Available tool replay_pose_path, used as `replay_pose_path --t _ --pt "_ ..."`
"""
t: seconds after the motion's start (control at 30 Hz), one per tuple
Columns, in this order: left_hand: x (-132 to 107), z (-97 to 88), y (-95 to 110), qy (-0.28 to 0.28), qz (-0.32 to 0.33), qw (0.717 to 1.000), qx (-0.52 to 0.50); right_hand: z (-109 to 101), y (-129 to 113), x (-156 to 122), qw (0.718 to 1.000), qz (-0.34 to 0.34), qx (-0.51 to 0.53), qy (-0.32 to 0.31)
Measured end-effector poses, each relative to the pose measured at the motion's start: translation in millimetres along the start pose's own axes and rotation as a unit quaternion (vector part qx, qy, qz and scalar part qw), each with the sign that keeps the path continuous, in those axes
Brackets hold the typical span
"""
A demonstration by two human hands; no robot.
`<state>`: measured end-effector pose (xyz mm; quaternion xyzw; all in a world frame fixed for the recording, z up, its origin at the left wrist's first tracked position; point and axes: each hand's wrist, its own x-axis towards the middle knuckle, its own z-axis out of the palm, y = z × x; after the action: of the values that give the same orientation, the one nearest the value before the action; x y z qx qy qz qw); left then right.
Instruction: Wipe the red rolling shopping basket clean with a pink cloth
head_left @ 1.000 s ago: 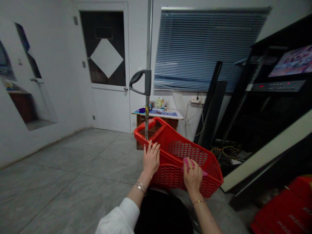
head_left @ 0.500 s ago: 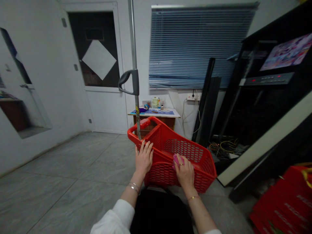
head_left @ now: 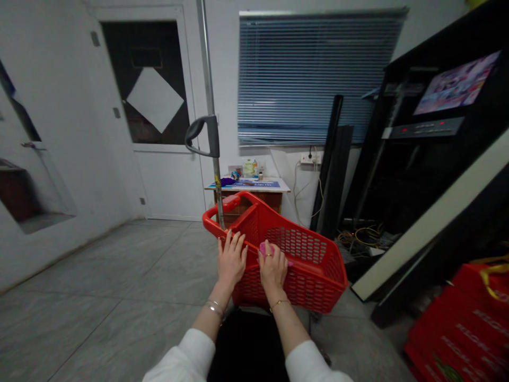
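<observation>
A red plastic shopping basket (head_left: 314,286) with slotted walls and a handle loop stands in front of me. My left hand (head_left: 231,261) lies on its near rim by the handle end, fingers stretched out and slightly apart. A pink cloth (head_left: 267,247) is bunched under my right hand (head_left: 273,269), whose bent fingers press it onto the near rim around the middle of the side. Much of the cloth is hidden by that hand. A metal pole (head_left: 207,69) with a grey grip (head_left: 212,137) rises behind the handle loop.
Beyond the basket is a low table (head_left: 262,184) with small items on it. Dark panels and a pale board (head_left: 429,217) lean at the right, near loose cables (head_left: 366,236). Red bags (head_left: 457,323) stand at the lower right. A white door (head_left: 170,183) is at the back left.
My right hand has slid left along the near rim with the pink cloth, closer to my left hand. The left hand stays on the rim. The whole view has shifted slightly.
</observation>
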<state>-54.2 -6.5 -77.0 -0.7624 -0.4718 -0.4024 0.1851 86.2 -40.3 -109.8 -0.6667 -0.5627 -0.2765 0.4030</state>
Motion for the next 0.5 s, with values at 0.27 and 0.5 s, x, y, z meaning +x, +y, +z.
replay_pose_path --t 0.27,0.5 --pt "0.4 -2.6 -5.4 -0.003 -0.011 1.000 0.010 -27.8 102.9 -32.3 0.997 -0.077 -0.028 0.005" --pt "2.2 -2.2 7.1 0.004 -0.016 1.000 -0.021 -36.0 135.0 -40.3 0.995 -0.022 -0.060 0.072"
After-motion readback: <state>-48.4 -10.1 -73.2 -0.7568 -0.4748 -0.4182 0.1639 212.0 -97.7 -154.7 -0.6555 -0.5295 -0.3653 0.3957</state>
